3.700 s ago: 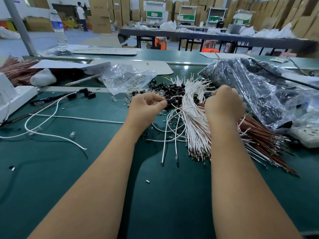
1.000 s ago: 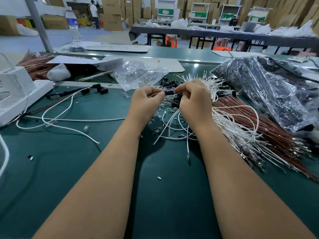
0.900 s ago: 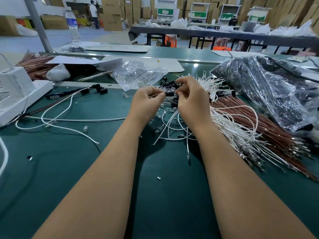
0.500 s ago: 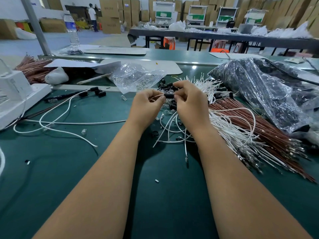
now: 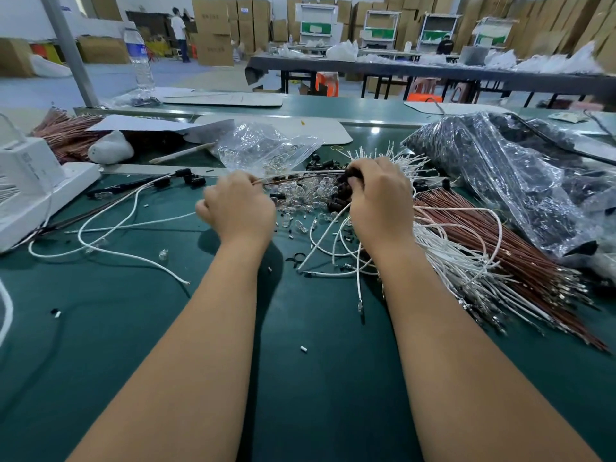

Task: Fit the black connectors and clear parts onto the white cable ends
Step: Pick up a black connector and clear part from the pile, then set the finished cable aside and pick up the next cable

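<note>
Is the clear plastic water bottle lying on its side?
No, the clear plastic water bottle stands upright on the far green bench at the left.

Green-topped workbench (image 5: 100,328) in front, a grey metal post (image 5: 68,50) rising at its far left. Beyond, pale grey floor (image 5: 206,73), a long dark table (image 5: 433,73) on black legs, orange plastic stools (image 5: 328,83) under it. Stacked brown cardboard boxes (image 5: 213,31) along the back wall, white-framed shelving units (image 5: 316,23) between them.
</note>
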Demonstrator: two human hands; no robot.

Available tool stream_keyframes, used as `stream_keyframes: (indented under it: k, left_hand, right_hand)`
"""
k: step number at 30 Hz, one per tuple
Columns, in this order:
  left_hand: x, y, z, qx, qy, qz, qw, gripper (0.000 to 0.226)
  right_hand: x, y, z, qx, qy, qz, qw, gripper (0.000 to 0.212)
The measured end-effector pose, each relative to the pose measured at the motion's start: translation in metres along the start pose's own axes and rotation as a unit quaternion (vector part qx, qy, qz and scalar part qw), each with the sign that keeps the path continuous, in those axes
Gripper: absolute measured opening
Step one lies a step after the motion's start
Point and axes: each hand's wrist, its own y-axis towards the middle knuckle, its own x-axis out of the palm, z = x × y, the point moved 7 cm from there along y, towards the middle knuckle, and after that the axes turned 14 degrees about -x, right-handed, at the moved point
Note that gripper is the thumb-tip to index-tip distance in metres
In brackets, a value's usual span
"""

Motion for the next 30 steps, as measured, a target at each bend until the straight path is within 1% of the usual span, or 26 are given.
stream_keyframes:
  k: [1, 2, 3, 5, 6, 7, 8, 9, 11, 14, 16, 18, 20, 23, 25, 30]
  left_hand:
    - [-0.002, 0.002, -0.005, -0.018, 0.017, 0.006, 1.000, 0.020]
    - [-0.002, 0.002, -0.005, -0.015, 0.026, 0.007, 1.000, 0.023]
    - [-0.001, -0.001, 0.000, 0.011, 0.024, 0.009, 1.000, 0.029]
    - [-0.001, -0.013, 0.019, 0.111, -0.020, 0.000, 0.994, 0.043]
    - [-0.001, -0.022, 0.030, 0.171, -0.052, -0.015, 0.984, 0.045]
    - [0.001, -0.030, 0.040, 0.222, -0.078, -0.036, 0.971, 0.043]
    - [0.003, -0.037, 0.046, 0.255, -0.094, -0.056, 0.961, 0.040]
    - [0.005, -0.040, 0.048, 0.271, -0.104, -0.072, 0.954, 0.035]
    - [0.006, -0.037, 0.045, 0.259, -0.108, -0.082, 0.956, 0.027]
    - [0.006, -0.026, 0.034, 0.203, -0.085, -0.066, 0.973, 0.021]
    - [0.009, -0.028, 0.035, 0.202, -0.092, -0.093, 0.971, 0.019]
    - [0.011, -0.035, 0.041, 0.223, -0.130, -0.140, 0.956, 0.018]
    - [0.012, -0.037, 0.042, 0.224, -0.150, -0.155, 0.950, 0.015]
    - [0.011, -0.032, 0.036, 0.211, -0.170, -0.141, 0.952, 0.009]
    - [0.011, -0.030, 0.034, 0.202, -0.183, -0.139, 0.952, 0.010]
    - [0.011, -0.030, 0.033, 0.202, -0.198, -0.143, 0.948, 0.010]
  right_hand:
    - [0.000, 0.000, 0.000, -0.001, -0.012, 0.001, 1.000, 0.022]
    - [0.002, 0.000, -0.001, -0.007, -0.018, -0.008, 1.000, 0.022]
    - [0.005, 0.000, -0.004, -0.016, -0.015, -0.022, 1.000, 0.022]
    - [0.012, 0.000, -0.011, -0.039, 0.009, -0.046, 0.998, 0.023]
    - [0.014, 0.000, -0.015, -0.048, 0.026, -0.053, 0.997, 0.023]
    - [0.015, 0.000, -0.017, -0.054, 0.042, -0.056, 0.996, 0.024]
    - [0.016, 0.000, -0.019, -0.058, 0.053, -0.057, 0.995, 0.025]
    - [0.016, 0.000, -0.020, -0.061, 0.057, -0.058, 0.995, 0.025]
    - [0.016, -0.001, -0.019, -0.058, 0.055, -0.059, 0.995, 0.024]
    - [0.018, -0.002, -0.018, -0.048, 0.068, -0.063, 0.995, 0.021]
    - [0.020, -0.002, -0.019, -0.050, 0.090, -0.073, 0.992, 0.021]
    - [0.021, -0.002, -0.019, -0.045, 0.123, -0.070, 0.989, 0.022]
    - [0.019, -0.002, -0.015, -0.015, 0.161, -0.053, 0.985, 0.026]
    - [0.019, -0.004, -0.003, 0.052, 0.207, -0.038, 0.976, 0.034]
    - [0.020, -0.005, 0.003, 0.086, 0.227, -0.034, 0.970, 0.029]
    - [0.015, -0.007, 0.009, 0.141, 0.279, 0.008, 0.950, 0.012]
